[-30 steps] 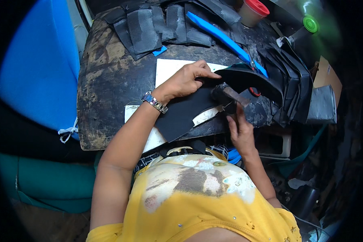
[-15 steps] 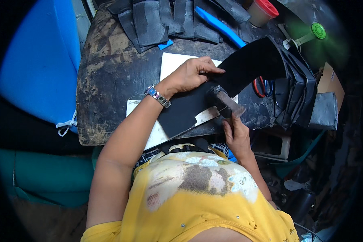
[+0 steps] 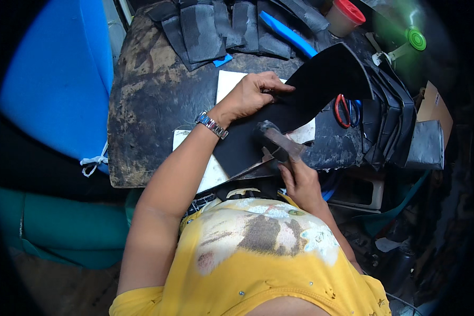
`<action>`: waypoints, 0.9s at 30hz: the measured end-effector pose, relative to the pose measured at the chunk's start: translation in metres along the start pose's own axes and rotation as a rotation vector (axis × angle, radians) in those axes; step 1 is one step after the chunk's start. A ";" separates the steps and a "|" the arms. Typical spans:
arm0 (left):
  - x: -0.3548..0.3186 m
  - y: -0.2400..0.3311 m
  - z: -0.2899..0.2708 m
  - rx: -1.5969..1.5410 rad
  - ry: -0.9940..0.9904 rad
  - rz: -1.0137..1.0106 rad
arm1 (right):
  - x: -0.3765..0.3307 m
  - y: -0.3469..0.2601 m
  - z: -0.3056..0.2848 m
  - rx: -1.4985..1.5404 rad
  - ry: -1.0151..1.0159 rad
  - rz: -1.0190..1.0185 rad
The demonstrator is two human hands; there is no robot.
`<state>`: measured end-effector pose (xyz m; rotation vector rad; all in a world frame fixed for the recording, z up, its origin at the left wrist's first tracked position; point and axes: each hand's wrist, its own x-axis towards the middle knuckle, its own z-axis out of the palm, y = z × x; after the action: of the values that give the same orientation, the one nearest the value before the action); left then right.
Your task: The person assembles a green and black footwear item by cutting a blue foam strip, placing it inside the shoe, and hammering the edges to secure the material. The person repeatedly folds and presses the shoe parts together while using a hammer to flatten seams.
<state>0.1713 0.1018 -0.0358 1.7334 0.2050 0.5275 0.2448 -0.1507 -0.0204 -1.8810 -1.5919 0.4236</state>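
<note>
Left hand (image 3: 250, 97) flat, fingers pressing the black sheet (image 3: 300, 105) onto the desk (image 3: 147, 105); sheet's far end curls upward near red-handled scissors (image 3: 344, 109); right hand (image 3: 300, 179) clamped round a hammer (image 3: 276, 139), head resting on the sheet close to the left fingers; risk: a glancing blow could catch those fingertips, or the springy sheet could shift.

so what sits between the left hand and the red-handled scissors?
Head view: only the black sheet the left hand presses on; its curled-up end rises between the hand and the red-handled scissors.
</note>
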 end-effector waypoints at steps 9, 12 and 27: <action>-0.001 -0.003 -0.005 0.035 0.127 0.073 | 0.002 0.000 -0.014 -0.036 -0.029 -0.045; -0.001 -0.001 -0.014 0.103 0.230 0.140 | 0.002 0.006 -0.040 -0.139 0.044 -0.110; -0.009 0.016 -0.011 -0.068 0.736 -0.081 | 0.021 0.040 -0.066 -0.542 0.144 0.050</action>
<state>0.1557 0.1042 -0.0204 1.3925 0.7625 1.0828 0.3199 -0.1504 0.0065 -2.2875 -1.6759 -0.1440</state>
